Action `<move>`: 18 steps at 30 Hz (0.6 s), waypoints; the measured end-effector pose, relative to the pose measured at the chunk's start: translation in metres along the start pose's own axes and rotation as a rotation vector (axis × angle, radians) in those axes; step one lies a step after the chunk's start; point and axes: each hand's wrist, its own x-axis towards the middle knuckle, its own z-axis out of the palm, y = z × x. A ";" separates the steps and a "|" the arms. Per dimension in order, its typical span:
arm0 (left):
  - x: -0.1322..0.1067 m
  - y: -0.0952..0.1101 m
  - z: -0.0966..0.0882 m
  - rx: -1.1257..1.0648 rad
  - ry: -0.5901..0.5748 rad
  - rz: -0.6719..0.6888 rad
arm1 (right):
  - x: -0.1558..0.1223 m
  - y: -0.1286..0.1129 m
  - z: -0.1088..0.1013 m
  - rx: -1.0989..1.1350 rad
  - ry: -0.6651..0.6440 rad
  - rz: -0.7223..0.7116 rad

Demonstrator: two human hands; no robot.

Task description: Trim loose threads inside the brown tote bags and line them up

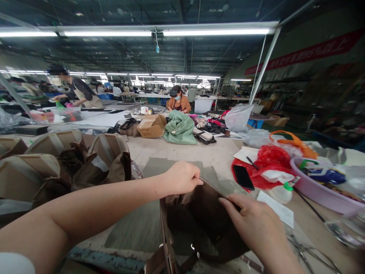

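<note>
A dark brown bag [199,220] stands at the table's near edge, its mouth facing me and its dark inside showing. My left hand [184,178] reaches across and pinches the far left part of the bag's rim. On the right side of the rim, my right hand [253,215] is closed with the thumb on the inner face and the fingers outside, partly hidden. Metal hardware glints near the bag's front, where a strap hangs. Under the bag lies a grey-green sheet [134,228].
Several similar brown bags [102,160] stand at left. Farther back are a cardboard box [151,125] and a green cloth bundle [181,127]. At right lie a phone [243,177], a white bottle [281,193], a purple basin [319,199] and scissors [306,249]. Co-workers sit beyond.
</note>
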 end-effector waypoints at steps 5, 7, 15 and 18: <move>0.002 0.003 0.003 0.054 0.028 -0.023 | -0.001 -0.003 -0.003 0.011 -0.012 -0.020; 0.001 0.002 0.003 0.055 0.034 -0.023 | -0.001 -0.005 -0.003 0.006 -0.032 -0.018; -0.002 0.001 0.002 0.078 0.057 -0.005 | -0.003 -0.003 -0.006 0.137 -0.051 0.002; -0.002 0.001 0.001 0.091 0.064 0.005 | -0.002 -0.002 -0.015 0.312 -0.210 -0.050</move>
